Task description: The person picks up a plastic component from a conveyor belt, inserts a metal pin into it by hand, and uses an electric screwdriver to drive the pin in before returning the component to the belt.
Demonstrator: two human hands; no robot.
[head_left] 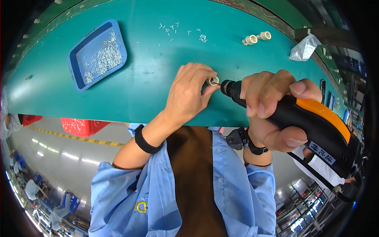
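My left hand [188, 89] pinches a small cream-coloured cylindrical fitting [213, 81] just above the green table, its open end turned to the right. My right hand [272, 104] is wrapped round a black and orange electric screwdriver [321, 118] held nearly level. The driver's tip reaches into the mouth of the fitting; whether a screw sits there is too small to tell. Two similar cream fittings [250, 40] lie end to end toward the far right of the table.
A blue tray [75, 65] of small silvery screws [104, 59] stands at the left. Loose screws [169, 29] lie scattered at the far middle. A clear plastic bag [305, 47] rests at the far right edge. A red stool [81, 127] stands beyond the near edge, left.
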